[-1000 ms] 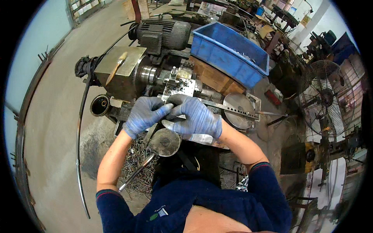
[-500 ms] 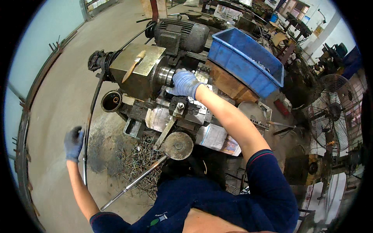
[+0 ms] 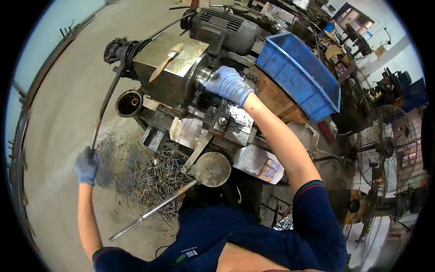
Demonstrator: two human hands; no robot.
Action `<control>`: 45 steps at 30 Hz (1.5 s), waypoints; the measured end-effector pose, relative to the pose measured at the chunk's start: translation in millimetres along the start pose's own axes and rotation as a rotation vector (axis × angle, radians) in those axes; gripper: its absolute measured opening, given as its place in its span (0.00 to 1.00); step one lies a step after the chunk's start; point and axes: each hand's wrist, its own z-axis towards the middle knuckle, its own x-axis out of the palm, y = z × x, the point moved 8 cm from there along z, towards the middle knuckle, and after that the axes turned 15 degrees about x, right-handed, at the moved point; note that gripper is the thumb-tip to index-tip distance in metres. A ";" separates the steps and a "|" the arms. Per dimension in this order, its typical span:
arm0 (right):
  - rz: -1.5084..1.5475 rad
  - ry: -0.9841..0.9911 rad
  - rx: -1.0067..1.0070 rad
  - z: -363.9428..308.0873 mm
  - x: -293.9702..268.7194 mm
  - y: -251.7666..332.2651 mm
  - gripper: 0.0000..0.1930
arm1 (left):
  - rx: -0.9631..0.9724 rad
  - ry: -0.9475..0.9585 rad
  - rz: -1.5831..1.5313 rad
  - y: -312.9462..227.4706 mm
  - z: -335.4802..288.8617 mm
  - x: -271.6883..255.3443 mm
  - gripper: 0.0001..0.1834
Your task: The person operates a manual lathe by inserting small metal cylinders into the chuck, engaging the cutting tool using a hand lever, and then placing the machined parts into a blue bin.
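My left hand (image 3: 86, 166), in a grey-blue glove, is closed around the lower part of a long dark lever rod (image 3: 105, 106) at the left of the machine. My right hand (image 3: 229, 85), in a blue-and-white striped glove, is at the shiny metal spindle collar (image 3: 203, 78) on the headstock. Its thumb and fingers are bent together at the collar's face; whatever they hold is hidden. On top of the metal headstock box (image 3: 192, 45) lies a brush (image 3: 164, 63) with a wooden handle. A tool post (image 3: 222, 121) is just below my right hand.
A blue plastic bin (image 3: 294, 75) stands on a wooden block behind my right hand. A motor (image 3: 226, 31) sits at the back. A round plate (image 3: 212, 169) and metal handle (image 3: 154, 211) jut toward me. Metal shavings (image 3: 158, 181) litter the floor. A caged fan (image 3: 385, 147) stands right.
My left hand was open beside the lever rod and has closed around it. The rod now slants further left. My right hand stays at the collar, and the whole view has shifted slightly.
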 end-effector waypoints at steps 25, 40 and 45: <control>0.108 -0.371 0.298 -201.1 -119.9 -256.0 0.17 | 0.465 0.469 -0.071 -128.4 80.7 242.8 0.14; -0.513 -0.148 0.999 -290.7 -100.5 -558.4 0.33 | 0.522 0.676 -0.670 -225.4 -52.8 73.1 0.16; -0.607 -0.168 1.053 -309.9 -93.8 -594.2 0.28 | 0.493 0.572 -0.976 -251.5 -41.6 -28.9 0.23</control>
